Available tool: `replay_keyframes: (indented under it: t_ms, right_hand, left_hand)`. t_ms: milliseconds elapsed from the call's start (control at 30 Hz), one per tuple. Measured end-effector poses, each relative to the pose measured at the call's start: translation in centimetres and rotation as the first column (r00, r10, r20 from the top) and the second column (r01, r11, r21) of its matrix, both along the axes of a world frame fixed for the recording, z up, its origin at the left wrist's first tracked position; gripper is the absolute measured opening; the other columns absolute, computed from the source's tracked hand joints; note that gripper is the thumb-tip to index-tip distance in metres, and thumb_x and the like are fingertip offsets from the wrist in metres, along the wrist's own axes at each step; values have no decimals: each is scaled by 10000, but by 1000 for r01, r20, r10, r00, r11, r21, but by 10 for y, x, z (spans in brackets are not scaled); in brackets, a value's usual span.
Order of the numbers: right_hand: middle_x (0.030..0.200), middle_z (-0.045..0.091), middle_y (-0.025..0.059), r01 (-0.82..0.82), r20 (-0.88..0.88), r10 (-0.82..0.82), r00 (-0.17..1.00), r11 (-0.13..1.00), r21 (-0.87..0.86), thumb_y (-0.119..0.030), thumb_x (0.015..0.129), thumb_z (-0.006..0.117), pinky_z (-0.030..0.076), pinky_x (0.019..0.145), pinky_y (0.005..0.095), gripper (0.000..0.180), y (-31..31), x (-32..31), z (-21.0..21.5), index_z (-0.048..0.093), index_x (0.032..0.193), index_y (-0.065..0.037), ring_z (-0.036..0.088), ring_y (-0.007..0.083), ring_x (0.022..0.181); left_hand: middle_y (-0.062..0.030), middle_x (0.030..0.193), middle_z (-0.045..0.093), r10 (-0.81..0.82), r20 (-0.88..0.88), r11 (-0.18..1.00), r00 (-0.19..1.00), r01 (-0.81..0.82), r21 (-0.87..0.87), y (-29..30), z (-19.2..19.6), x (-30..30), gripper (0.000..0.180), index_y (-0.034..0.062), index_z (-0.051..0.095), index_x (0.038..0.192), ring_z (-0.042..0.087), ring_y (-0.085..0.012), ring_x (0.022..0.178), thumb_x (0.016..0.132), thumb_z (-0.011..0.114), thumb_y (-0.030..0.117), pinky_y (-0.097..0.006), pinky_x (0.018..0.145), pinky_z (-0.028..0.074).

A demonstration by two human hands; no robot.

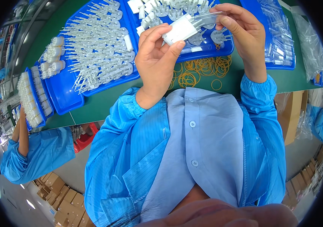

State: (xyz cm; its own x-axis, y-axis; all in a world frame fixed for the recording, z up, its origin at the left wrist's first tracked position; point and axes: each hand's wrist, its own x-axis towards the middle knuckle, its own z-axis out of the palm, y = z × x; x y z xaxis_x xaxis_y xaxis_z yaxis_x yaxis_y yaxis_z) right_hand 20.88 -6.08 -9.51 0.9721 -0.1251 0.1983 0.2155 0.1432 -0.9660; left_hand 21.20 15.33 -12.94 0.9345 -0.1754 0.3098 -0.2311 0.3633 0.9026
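Clamping white block [179,31] in left hand [157,53], pinching clear plastic piece [209,16] in right hand [246,32], right at block's pronged end. Can't tell if joined. Holding both above middle blue tray [226,49], toward its front edge, just beyond yellow rubber bands [206,66] lying near desk's [290,80] front edge.

Rubber bands [203,70] on the table [231,81] — tray [225,48] behind.

Bright, even light; centre fairly sharp, fisheye-curved edges, black corners.
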Motion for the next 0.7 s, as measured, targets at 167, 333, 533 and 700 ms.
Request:
replay_keyframes:
  t_ms: [167,333,533,700]
  right_hand:
    - [965,678,121,-8,7,8,1000,1000,13,10,880,620,530,700,242,228,0,-1,1,622,1104,52,631,134,773]
    - [968,680,123,-55,-13,55,998,998,-34,8,880,622,529,698,238,237,-3,-1,1,616,1113,53,635,133,782]
    - [1055,687,125,-61,91,87,992,964,-260,-66,901,623,513,757,258,232,-11,-2,-8,653,1121,1,618,138,804]
    - [1054,683,115,-48,111,86,990,950,-308,-63,896,626,518,736,255,223,-8,-4,-4,664,1109,-8,623,137,801]
  left_hand:
    - [-112,1239,445,25,44,999,999,-26,26,0,1,1,383,-43,572,1172,537,-248,1163,810,669,-121,-360,982,515]
    - [-114,1234,453,38,41,999,998,-39,15,-1,-2,1,383,-41,582,1170,537,-243,1159,807,673,-122,-353,981,513]
    - [-113,1233,448,26,37,999,999,-27,24,-2,-1,1,380,-40,578,1165,536,-239,1158,806,669,-127,-352,987,510]
    - [-108,1230,443,20,36,1000,999,-21,23,-2,1,0,363,-36,573,1155,535,-236,1161,813,661,-125,-344,980,515]
